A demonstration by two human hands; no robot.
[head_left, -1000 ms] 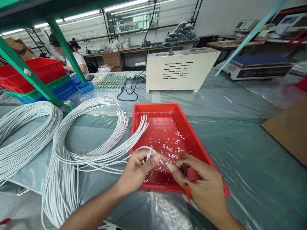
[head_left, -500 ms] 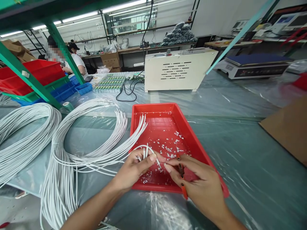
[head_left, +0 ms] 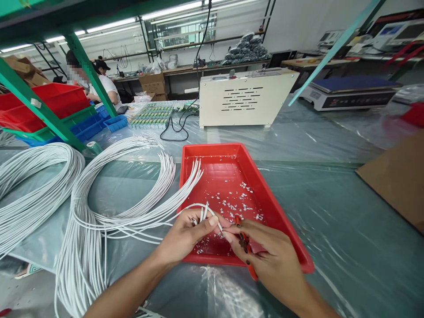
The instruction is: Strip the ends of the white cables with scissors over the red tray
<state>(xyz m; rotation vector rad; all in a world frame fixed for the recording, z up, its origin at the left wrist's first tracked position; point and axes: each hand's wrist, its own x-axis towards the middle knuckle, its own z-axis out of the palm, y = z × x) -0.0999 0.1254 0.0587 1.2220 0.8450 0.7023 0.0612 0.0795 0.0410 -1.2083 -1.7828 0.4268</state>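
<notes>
Over the near part of a red tray [head_left: 271, 196], my left hand [head_left: 183, 236] is closed around a few white cables [head_left: 200, 206], their short ends poking up past the thumb. One cable curves over toward my right hand [head_left: 280, 254]. The right thumb and forefinger pinch at that cable's tip; the fine detail there is too small to make out. Tucked in the same hand is a small pair of pliers or cutters with orange handles [head_left: 252, 270], its jaws partly hidden by the fingers. Silvery scraps [head_left: 245, 206] lie scattered in the tray.
Large coils of white cable [head_left: 82, 207] cover the left of the table. Behind the tray stand a cream metal box [head_left: 245, 101] and green circuit boards [head_left: 152, 115]. A scale [head_left: 351, 92] and cardboard [head_left: 397, 176] are at right. Another person [head_left: 107, 86] sits beyond stacked bins [head_left: 43, 106].
My right hand has moved slightly left, bringing its fingertips onto the cable end near my left thumb. The orange-handled tool has shifted and tilted along with it. My left hand stays nearly still.
</notes>
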